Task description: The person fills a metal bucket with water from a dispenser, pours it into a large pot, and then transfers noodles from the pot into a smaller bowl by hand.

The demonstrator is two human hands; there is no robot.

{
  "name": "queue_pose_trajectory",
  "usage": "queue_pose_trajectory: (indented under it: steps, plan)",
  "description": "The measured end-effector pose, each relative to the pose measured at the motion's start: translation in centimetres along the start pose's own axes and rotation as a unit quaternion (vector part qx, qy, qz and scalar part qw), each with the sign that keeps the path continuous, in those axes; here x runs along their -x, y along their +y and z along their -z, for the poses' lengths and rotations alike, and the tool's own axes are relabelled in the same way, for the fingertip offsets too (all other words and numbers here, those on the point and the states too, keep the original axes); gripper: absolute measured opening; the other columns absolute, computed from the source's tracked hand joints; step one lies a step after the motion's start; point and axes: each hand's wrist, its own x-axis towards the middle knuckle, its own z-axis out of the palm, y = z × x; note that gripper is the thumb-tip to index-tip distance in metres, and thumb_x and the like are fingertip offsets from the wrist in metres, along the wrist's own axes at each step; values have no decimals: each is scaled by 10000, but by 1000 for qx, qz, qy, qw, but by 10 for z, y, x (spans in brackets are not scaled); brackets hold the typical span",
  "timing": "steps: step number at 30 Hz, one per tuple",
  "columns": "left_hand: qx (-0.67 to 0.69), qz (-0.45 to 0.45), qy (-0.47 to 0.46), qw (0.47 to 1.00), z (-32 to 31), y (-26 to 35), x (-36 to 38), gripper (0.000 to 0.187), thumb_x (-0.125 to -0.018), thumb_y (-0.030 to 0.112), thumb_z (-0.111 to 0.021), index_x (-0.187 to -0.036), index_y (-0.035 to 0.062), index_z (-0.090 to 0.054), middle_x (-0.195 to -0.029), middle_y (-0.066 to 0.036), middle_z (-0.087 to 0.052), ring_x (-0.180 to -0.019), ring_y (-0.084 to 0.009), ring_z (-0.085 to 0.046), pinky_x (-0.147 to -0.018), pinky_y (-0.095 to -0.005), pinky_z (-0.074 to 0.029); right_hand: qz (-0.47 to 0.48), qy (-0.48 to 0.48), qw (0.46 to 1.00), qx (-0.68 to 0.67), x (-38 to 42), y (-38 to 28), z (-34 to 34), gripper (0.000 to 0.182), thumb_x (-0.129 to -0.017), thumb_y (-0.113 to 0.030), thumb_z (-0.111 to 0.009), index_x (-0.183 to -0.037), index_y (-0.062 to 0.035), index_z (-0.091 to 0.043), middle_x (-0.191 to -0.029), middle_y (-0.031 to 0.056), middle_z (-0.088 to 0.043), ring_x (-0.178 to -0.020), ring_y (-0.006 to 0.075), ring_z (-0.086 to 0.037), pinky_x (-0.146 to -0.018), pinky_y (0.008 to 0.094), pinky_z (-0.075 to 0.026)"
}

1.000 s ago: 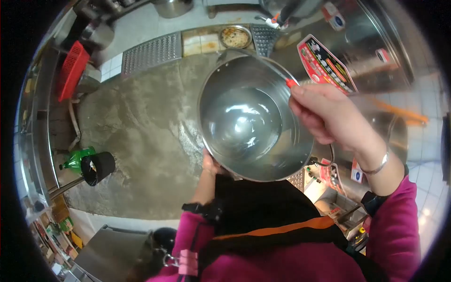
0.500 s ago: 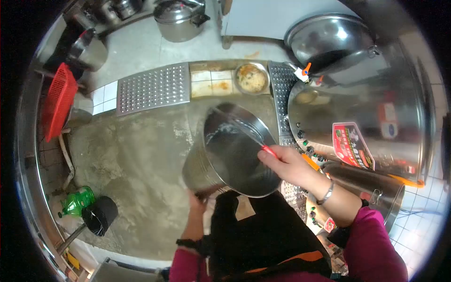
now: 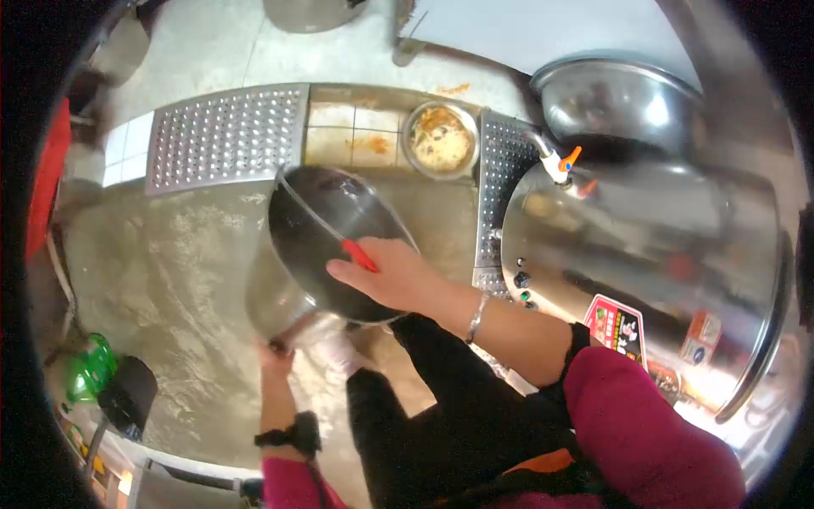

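Note:
A deep metal bucket (image 3: 335, 204) with a wire handle is held tilted over the wet floor, its dark inside facing up toward me. My right hand (image 3: 386, 276) is closed on the red grip (image 3: 360, 254) of that handle, thumb pointing left. Low at the bucket's base, my left hand (image 3: 275, 358) supports its bottom edge; most of those fingers are hidden. Rippling water (image 3: 186, 288) covers the concrete floor to the left of the bucket. More of it shines by my shoe (image 3: 339, 355).
A studded metal drain grate (image 3: 233, 136) and a round pan of food scraps (image 3: 441, 140) lie ahead. On the right stand a large steel boiler (image 3: 627, 229) with an orange-handled tap (image 3: 570, 161) and a steel basin (image 3: 619, 106). A green jug (image 3: 91, 369) and black scoop (image 3: 129, 397) are left.
Both hands and the bucket have shifted left in view. Rippling water now spreads over the floor. The camera view has also moved, bringing the boiler and grate closer.

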Motion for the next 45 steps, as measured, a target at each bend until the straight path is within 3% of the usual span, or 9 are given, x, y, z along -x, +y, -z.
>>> queue_pose_trajectory:
  steps: [1, 2, 4, 6, 11, 13, 16, 19, 45]
  plan:
    - [-60, -84, 342, 934, -31, -10, -18, 847, -697, 680, -286, -1210, 6, -268, -1060, -104, -425, -963, -220, -402, -836, -384, -285, 10, -2, 1000, 4, -12, 1, -1, 485, -718, -464, -511, -631, 13, -495, -616, 200, -521, -610, 353, -518, -545, 378, -395]
    - [-110, -150, 640, 745, -66, -17, -39, 826, -709, 666, -292, -1205, 5, -271, -1067, -105, -423, -985, -218, -396, -837, -384, -289, 22, -3, 1000, 7, -23, 1, -1, 494, -715, -475, -506, -638, 14, -501, -622, 201, -524, -620, 352, -521, -552, 381, -398]
    - [-84, -170, 640, 745, -92, -27, -48, 781, -728, 639, -302, -1179, 2, -304, -1054, -105, -430, -969, -219, -406, -827, -381, -309, 3, -42, 998, 48, -36, -10, 2, 503, -718, -488, -488, -656, 11, -510, -651, 207, -532, -654, 352, -527, -573, 388, -403]
    - [-83, -170, 596, 780, -111, -30, -59, 622, -719, 635, -346, -877, 39, -434, -625, -21, -432, -447, -128, -378, -346, -225, -282, 24, -34, 996, 73, -50, -11, 2, 506, -715, -495, -482, -666, 8, -511, -669, 208, -537, -674, 355, -528, -589, 394, -404]
    - [-31, -208, 603, 769, -96, -33, -62, 558, -707, 590, -434, -851, 51, -436, -648, -17, -459, -460, -131, -397, -359, -236, -300, 3, -55, 997, 53, -68, -6, 3, 491, -702, -488, -492, -675, 1, -515, -689, 201, -546, -692, 347, -536, -613, 384, -410]
    - [-56, -164, 551, 816, -85, -28, -55, 725, -725, 636, -318, -1145, 47, -368, -1033, -71, -471, -873, -211, -461, -753, -337, -390, -13, -60, 996, 71, -71, -7, 5, 487, -700, -486, -492, -674, -1, -518, -694, 192, -552, -704, 338, -541, -624, 376, -417]
    - [-45, -188, 574, 796, -101, -38, -67, 489, -701, 561, -475, -773, 78, -456, -591, 3, -452, -458, -120, -394, -374, -234, -300, 30, -18, 995, 89, -76, -2, 2, 461, -708, -465, -517, -655, -8, -501, -643, 173, -537, -626, 311, -529, -562, 364, -396]
    - [-60, -171, 535, 825, -86, -38, -59, 652, -721, 617, -370, -1051, 58, -425, -902, -44, -503, -725, -167, -474, -628, -291, -412, 11, -38, 996, 84, -79, -5, 4, 437, -710, -458, -516, -686, -22, -507, -652, 168, -542, -639, 312, -536, -567, 366, -401]
    - [-118, -163, 523, 828, -121, -41, -78, 579, -740, 513, -472, -977, -12, -422, -824, -44, -485, -706, -140, -447, -652, -270, -392, 1, 21, 996, 89, -122, 44, 16, 303, -654, -352, -545, -672, -50, -523, -693, 146, -555, -704, 304, -545, -631, 380, -422]
